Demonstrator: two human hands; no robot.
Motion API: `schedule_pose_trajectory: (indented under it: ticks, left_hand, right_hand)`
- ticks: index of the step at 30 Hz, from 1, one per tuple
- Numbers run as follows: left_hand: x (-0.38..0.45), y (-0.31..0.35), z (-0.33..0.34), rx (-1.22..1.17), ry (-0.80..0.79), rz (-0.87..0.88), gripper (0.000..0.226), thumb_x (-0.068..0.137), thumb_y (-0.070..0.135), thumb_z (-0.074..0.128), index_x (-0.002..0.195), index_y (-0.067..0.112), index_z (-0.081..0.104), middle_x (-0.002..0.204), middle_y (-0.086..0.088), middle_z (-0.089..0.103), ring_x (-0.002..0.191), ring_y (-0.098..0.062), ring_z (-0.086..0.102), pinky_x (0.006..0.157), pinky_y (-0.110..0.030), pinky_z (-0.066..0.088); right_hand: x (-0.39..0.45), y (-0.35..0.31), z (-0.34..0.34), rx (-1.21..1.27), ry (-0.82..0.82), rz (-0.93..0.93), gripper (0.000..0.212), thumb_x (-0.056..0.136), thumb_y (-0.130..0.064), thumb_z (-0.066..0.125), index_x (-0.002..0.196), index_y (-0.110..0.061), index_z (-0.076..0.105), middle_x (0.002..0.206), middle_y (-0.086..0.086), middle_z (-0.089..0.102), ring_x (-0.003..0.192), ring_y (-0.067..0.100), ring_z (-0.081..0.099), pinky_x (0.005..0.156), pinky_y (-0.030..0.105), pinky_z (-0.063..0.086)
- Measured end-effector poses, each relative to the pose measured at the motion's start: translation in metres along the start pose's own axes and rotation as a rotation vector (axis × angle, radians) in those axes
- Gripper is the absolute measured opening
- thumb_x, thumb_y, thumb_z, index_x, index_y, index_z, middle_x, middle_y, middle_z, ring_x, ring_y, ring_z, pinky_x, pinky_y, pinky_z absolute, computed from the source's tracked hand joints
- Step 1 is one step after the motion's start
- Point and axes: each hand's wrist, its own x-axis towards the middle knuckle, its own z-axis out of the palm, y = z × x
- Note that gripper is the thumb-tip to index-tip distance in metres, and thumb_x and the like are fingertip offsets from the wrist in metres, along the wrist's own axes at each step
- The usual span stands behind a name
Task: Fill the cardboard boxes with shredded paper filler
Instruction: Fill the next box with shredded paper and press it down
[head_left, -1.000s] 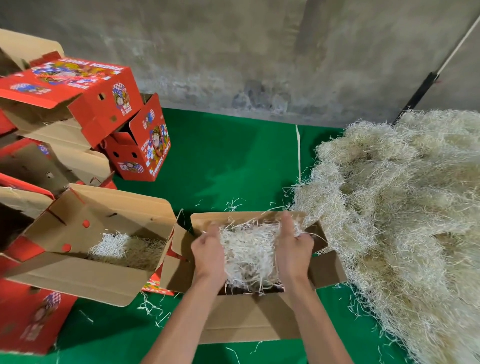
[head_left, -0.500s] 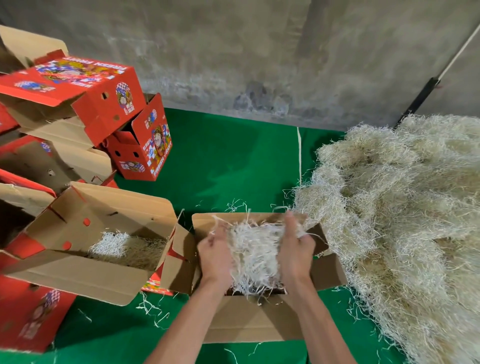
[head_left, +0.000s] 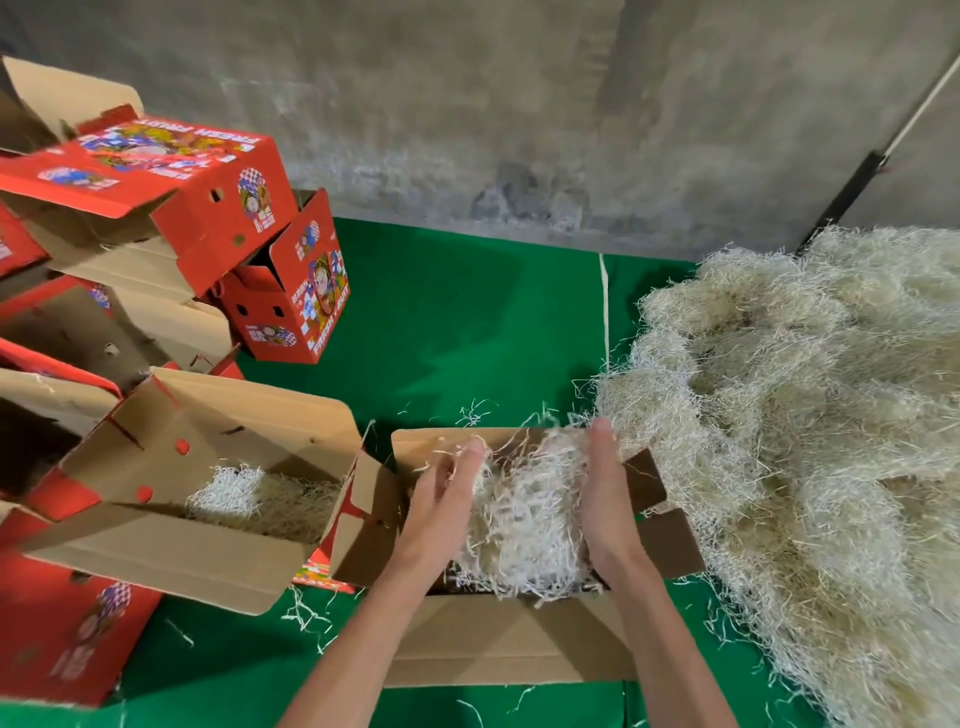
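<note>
- Upper left of the frame: a stack of red printed boxes (head_left: 171, 202) leans in a jumble. A knock could tip one onto the work area.
- Lower left: an open cardboard box (head_left: 176, 499) lies tilted, with a small bed of shredded paper (head_left: 260, 501) inside. It looks only partly filled, and its tilt could let filler slide out if it is nudged.
- Lower centre: a second open box (head_left: 519, 644) sits on the green floor cover (head_left: 467, 322), flaps spread outward.
- The left hand (head_left: 441, 504) presses against the left side of a clump of paper filler (head_left: 524, 509) over this box. Its fingers are mostly straight and slightly blurred, so it seems to be squeezing sideways rather than closing round the clump.
- The right hand (head_left: 605, 499) presses the clump's right side, palm inward and fingers extended. Its grip is likewise an open-palmed squeeze.
- Judged from this, the clump is being lowered or packed into the box. Held only by side pressure, strands could spill over the flaps onto the floor, where loose bits (head_left: 306, 613) already lie.
- The right side flap (head_left: 670, 540) could fold inward under the wrist and trap filler.
- Right of the frame: the big pile of shredded paper (head_left: 805, 441) touches the box's right edge. Trailing strands could drag extra filler along and overfill the box.
</note>
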Motion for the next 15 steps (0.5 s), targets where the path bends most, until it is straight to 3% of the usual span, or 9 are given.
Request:
schedule_pose_trajectory:
  ticks: [2, 4, 5, 6, 8, 10, 12, 15]
  left_hand:
    - [-0.007, 0.005, 0.000, 0.042, -0.097, 0.073, 0.082, 0.065, 0.101, 0.039, 0.136, 0.058, 0.038, 0.120, 0.045, 0.027, 0.126, 0.004, 0.028, 0.103, -0.035, 0.025]
    - [-0.012, 0.009, 0.005, 0.149, -0.179, 0.136, 0.069, 0.067, 0.100, 0.036, 0.124, 0.062, 0.038, 0.134, 0.044, 0.025, 0.136, 0.000, 0.026, 0.098, -0.038, 0.029]
    - [-0.013, 0.006, 0.010, 0.182, -0.202, 0.166, 0.081, 0.066, 0.100, 0.038, 0.134, 0.058, 0.030, 0.145, 0.036, 0.018, 0.138, -0.001, 0.023, 0.108, -0.035, 0.018]
    - [-0.013, 0.005, 0.016, 0.196, -0.192, 0.187, 0.099, 0.065, 0.099, 0.041, 0.148, 0.051, 0.021, 0.152, 0.027, 0.014, 0.138, 0.000, 0.026, 0.114, -0.042, 0.031]
    - [-0.014, 0.008, 0.023, 0.163, -0.100, 0.240, 0.112, 0.068, 0.093, 0.048, 0.156, 0.028, 0.025, 0.154, 0.010, 0.040, 0.122, 0.009, 0.051, 0.109, -0.034, 0.045]
    - [-0.008, 0.004, 0.018, 0.022, -0.009, 0.285, 0.087, 0.078, 0.084, 0.055, 0.143, 0.027, 0.050, 0.133, 0.017, 0.062, 0.115, 0.010, 0.057, 0.109, -0.037, 0.045]
    - [-0.002, 0.000, 0.009, -0.069, 0.053, 0.210, 0.079, 0.075, 0.084, 0.058, 0.136, 0.035, 0.057, 0.130, 0.022, 0.062, 0.122, 0.003, 0.055, 0.113, -0.043, 0.040]
    - [0.000, -0.005, 0.013, -0.250, 0.032, 0.000, 0.082, 0.062, 0.086, 0.067, 0.130, 0.041, 0.056, 0.126, 0.026, 0.060, 0.117, -0.001, 0.055, 0.109, -0.041, 0.040]
  right_hand:
    - [0.000, -0.006, 0.005, -0.090, -0.107, 0.023, 0.100, 0.073, -0.100, 0.011, 0.155, -0.046, 0.018, 0.161, -0.013, 0.027, 0.143, 0.008, 0.029, 0.116, 0.046, 0.017]
    - [0.000, -0.015, 0.010, -0.129, -0.170, 0.026, 0.104, 0.072, -0.101, 0.009, 0.150, -0.038, 0.039, 0.148, -0.009, 0.048, 0.128, 0.002, 0.041, 0.115, 0.051, 0.026]
    - [0.000, -0.019, 0.014, -0.133, -0.178, 0.001, 0.101, 0.073, -0.099, 0.010, 0.136, -0.035, 0.055, 0.128, -0.010, 0.062, 0.113, -0.001, 0.051, 0.109, 0.048, 0.035]
    - [-0.001, -0.022, 0.019, -0.111, -0.157, -0.038, 0.090, 0.077, -0.097, 0.012, 0.117, -0.036, 0.064, 0.104, -0.016, 0.067, 0.097, -0.004, 0.058, 0.100, 0.043, 0.043]
    - [-0.002, -0.020, 0.027, -0.049, -0.002, -0.134, 0.071, 0.087, -0.088, 0.019, 0.103, -0.037, 0.066, 0.079, -0.026, 0.066, 0.077, -0.012, 0.062, 0.081, 0.031, 0.048]
    - [-0.004, -0.009, 0.026, -0.059, 0.148, -0.227, 0.066, 0.093, -0.081, 0.027, 0.093, -0.026, 0.064, 0.072, -0.015, 0.067, 0.062, -0.001, 0.061, 0.063, 0.026, 0.045]
    - [-0.009, 0.006, 0.023, -0.116, 0.154, -0.199, 0.067, 0.090, -0.084, 0.028, 0.097, -0.027, 0.063, 0.082, -0.012, 0.069, 0.068, 0.000, 0.063, 0.068, 0.031, 0.053]
    - [-0.017, 0.020, 0.030, -0.103, 0.061, -0.113, 0.066, 0.085, -0.089, 0.025, 0.123, -0.043, 0.052, 0.090, -0.042, 0.063, 0.090, -0.025, 0.056, 0.089, 0.016, 0.041]
